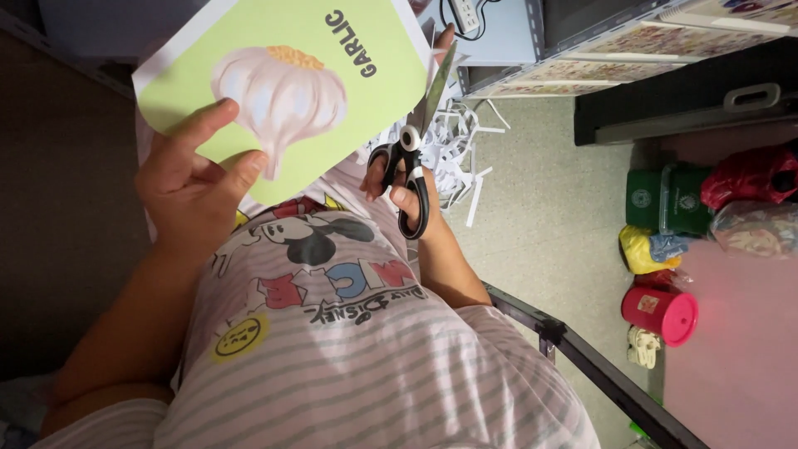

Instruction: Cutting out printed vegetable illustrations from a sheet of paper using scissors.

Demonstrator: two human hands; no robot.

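Note:
My left hand (pixel 193 179) grips a light green card (pixel 349 91) with a picture of a garlic bulb and a white border, held up in front of my striped shirt. My right hand (pixel 397 189) has its fingers through the black handles of a pair of scissors (pixel 411 162). The blades point up along the card's right edge, by its white border.
White paper strips (pixel 453 150) lie piled on the grey floor below the card. A black metal bar (pixel 582 353) runs diagonally at lower right. Green boxes (pixel 665 199), a red bag (pixel 752 175), a pink tub (pixel 661 314) and sheets of printed cards (pixel 632 46) sit to the right.

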